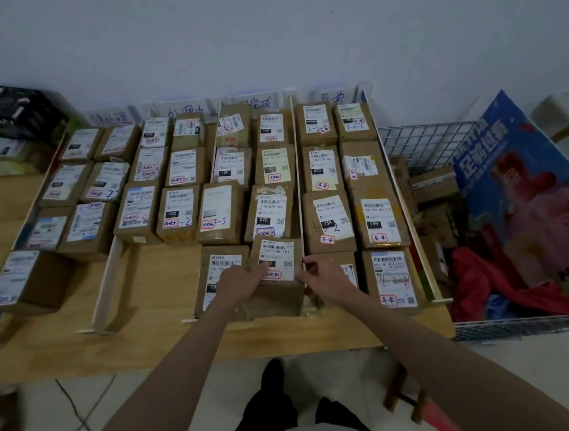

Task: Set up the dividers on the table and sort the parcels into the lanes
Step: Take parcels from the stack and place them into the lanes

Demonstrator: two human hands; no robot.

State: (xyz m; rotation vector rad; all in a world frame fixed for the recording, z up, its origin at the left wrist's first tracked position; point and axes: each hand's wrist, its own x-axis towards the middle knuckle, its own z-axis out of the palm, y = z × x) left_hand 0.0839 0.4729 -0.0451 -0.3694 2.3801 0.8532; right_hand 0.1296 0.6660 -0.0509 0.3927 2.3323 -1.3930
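2 hands on 1 parcel at the table's near edge

Left hand (239, 283) and right hand (322, 274) clasp the parcel (276, 278) from either side; it sits in the 3rd lane, against the white divider (297, 179).

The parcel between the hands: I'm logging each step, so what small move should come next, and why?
Probably slide the parcel forward and let go. The left hand and right hand touch its sides; it sits in the third lane beside the divider, a small gap behind the row ahead.
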